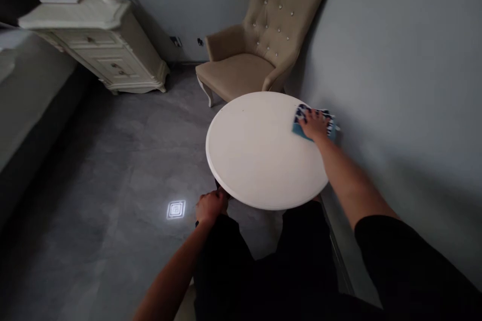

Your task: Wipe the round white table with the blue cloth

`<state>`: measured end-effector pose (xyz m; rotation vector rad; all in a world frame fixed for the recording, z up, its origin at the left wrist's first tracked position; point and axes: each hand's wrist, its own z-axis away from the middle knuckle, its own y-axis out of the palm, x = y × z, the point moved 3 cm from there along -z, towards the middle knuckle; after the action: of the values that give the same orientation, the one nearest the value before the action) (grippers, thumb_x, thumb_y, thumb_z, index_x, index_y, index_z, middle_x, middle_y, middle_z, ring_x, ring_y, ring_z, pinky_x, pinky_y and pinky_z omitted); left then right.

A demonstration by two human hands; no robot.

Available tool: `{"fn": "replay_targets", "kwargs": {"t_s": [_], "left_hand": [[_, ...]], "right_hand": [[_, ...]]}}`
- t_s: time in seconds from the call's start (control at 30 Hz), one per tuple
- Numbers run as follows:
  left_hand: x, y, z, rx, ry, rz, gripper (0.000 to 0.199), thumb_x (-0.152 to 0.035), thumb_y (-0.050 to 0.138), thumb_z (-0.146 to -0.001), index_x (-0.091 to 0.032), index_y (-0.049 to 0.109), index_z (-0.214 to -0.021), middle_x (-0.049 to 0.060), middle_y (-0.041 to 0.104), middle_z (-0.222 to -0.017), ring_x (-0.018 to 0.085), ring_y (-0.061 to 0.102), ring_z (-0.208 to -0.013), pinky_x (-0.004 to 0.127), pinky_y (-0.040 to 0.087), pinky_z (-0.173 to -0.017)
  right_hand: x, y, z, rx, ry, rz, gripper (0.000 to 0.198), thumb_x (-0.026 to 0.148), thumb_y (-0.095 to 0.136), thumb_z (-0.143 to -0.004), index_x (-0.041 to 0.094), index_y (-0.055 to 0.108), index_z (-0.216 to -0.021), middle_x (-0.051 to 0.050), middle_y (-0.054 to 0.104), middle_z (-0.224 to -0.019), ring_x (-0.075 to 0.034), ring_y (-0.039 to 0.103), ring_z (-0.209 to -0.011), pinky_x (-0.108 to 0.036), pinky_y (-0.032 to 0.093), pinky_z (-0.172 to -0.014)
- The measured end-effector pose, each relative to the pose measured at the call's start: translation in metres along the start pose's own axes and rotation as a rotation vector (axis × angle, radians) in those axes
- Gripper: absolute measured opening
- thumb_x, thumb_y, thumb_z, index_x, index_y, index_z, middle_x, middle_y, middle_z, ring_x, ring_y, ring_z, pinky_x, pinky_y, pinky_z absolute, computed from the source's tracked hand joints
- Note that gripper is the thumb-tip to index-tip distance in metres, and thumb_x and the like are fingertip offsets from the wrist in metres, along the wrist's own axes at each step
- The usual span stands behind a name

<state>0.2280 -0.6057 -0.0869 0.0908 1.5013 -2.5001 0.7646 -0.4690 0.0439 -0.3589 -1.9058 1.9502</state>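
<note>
A folded cloth, patterned dark blue and white with a teal part, lies at the right edge of a round white table. My right hand presses down on the cloth from above, its fingers partly spread over the patterned side. Beside the table's lower left edge, my left hand rests by my knee with its fingers curled. A dark shape shows near those fingers under the tabletop; whether they grip it is hidden.
A tan tufted armchair stands right behind the table. The grey wall runs close along the right. At the back left are a white cabinet and a bed. A bright square of light falls on the grey floor.
</note>
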Motion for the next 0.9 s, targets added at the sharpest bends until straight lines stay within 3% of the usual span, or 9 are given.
{"fn": "replay_targets", "kwargs": {"t_s": [0.1, 0.2, 0.3, 0.5, 0.57, 0.63, 0.7, 0.77, 0.9], "left_hand": [[0.005, -0.004, 0.003, 0.004, 0.001, 0.011, 0.061, -0.05, 0.042, -0.114, -0.02, 0.091, -0.134, 0.025, 0.086, -0.132, 0.045, 0.08, -0.132, 0.052, 0.063, -0.106], [0.008, -0.008, 0.005, 0.01, 0.006, 0.028, 0.062, -0.052, 0.043, -0.114, -0.019, 0.091, -0.134, 0.026, 0.085, -0.133, 0.045, 0.079, -0.133, 0.052, 0.062, -0.107], [0.011, -0.01, 0.004, 0.022, 0.027, 0.056, 0.06, -0.052, 0.044, -0.114, -0.021, 0.091, -0.136, 0.023, 0.086, -0.135, 0.044, 0.078, -0.135, 0.052, 0.062, -0.109], [0.024, -0.011, -0.006, 0.017, -0.041, 0.064, 0.055, -0.048, 0.045, -0.114, -0.026, 0.092, -0.134, 0.02, 0.087, -0.132, 0.043, 0.081, -0.129, 0.051, 0.064, -0.104], [0.026, -0.01, -0.01, 0.026, -0.067, 0.063, 0.056, -0.048, 0.044, -0.115, -0.026, 0.092, -0.134, 0.02, 0.087, -0.132, 0.044, 0.081, -0.129, 0.051, 0.064, -0.103], [0.026, -0.009, -0.014, 0.023, -0.083, 0.055, 0.056, -0.049, 0.045, -0.115, -0.026, 0.092, -0.134, 0.02, 0.087, -0.133, 0.044, 0.081, -0.129, 0.051, 0.064, -0.103], [0.025, -0.008, -0.016, 0.021, -0.102, 0.042, 0.057, -0.051, 0.045, -0.114, -0.025, 0.092, -0.133, 0.021, 0.087, -0.133, 0.044, 0.082, -0.128, 0.051, 0.065, -0.102], [0.022, -0.008, -0.017, 0.029, -0.111, 0.029, 0.059, -0.052, 0.044, -0.114, -0.024, 0.092, -0.133, 0.022, 0.087, -0.133, 0.044, 0.082, -0.127, 0.051, 0.064, -0.102], [0.014, -0.008, -0.015, 0.043, -0.101, 0.007, 0.063, -0.052, 0.039, -0.115, -0.021, 0.091, -0.134, 0.024, 0.086, -0.134, 0.045, 0.081, -0.13, 0.052, 0.063, -0.104]], "right_hand": [[-0.058, 0.002, 0.006, 0.011, 0.195, -0.027, 0.081, 0.061, 0.022, -0.12, 0.024, 0.033, -0.191, -0.02, 0.027, -0.197, -0.053, 0.032, -0.176, -0.088, 0.028, -0.134], [-0.041, 0.006, -0.001, 0.012, 0.305, -0.03, 0.085, 0.062, 0.021, -0.119, 0.019, 0.031, -0.192, -0.023, 0.023, -0.197, -0.057, 0.03, -0.175, -0.089, 0.028, -0.133], [0.054, 0.011, -0.014, 0.002, 0.168, 0.013, 0.083, 0.061, 0.021, -0.12, 0.02, 0.033, -0.191, -0.02, 0.022, -0.198, -0.056, 0.021, -0.179, -0.091, 0.019, -0.135], [0.324, 0.034, 0.005, 0.062, -0.414, -0.106, 0.082, 0.063, 0.039, -0.117, 0.022, 0.041, -0.188, -0.006, 0.025, -0.199, -0.051, 0.019, -0.181, -0.081, 0.006, -0.143], [0.386, 0.044, 0.021, 0.073, -0.536, -0.14, 0.078, 0.064, 0.043, -0.115, 0.028, 0.049, -0.184, 0.002, 0.03, -0.197, -0.047, 0.018, -0.182, -0.074, 0.004, -0.147], [0.42, 0.052, 0.031, 0.097, -0.637, -0.158, 0.072, 0.064, 0.045, -0.113, 0.032, 0.06, -0.177, 0.008, 0.037, -0.194, -0.044, 0.015, -0.184, -0.068, 0.001, -0.148], [0.425, 0.056, 0.029, 0.12, -0.704, -0.159, 0.071, 0.067, 0.045, -0.112, 0.036, 0.064, -0.174, 0.013, 0.039, -0.192, -0.042, 0.013, -0.185, -0.065, 0.0, -0.149], [0.404, 0.053, 0.014, 0.134, -0.7, -0.147, 0.076, 0.073, 0.044, -0.112, 0.039, 0.056, -0.179, 0.016, 0.034, -0.193, -0.04, 0.013, -0.185, -0.063, 0.002, -0.15], [0.295, 0.032, -0.034, 0.114, -0.536, -0.123, 0.083, 0.068, 0.038, -0.119, 0.024, 0.039, -0.188, -0.001, 0.023, -0.199, -0.045, 0.015, -0.183, -0.073, 0.005, -0.147]]}}
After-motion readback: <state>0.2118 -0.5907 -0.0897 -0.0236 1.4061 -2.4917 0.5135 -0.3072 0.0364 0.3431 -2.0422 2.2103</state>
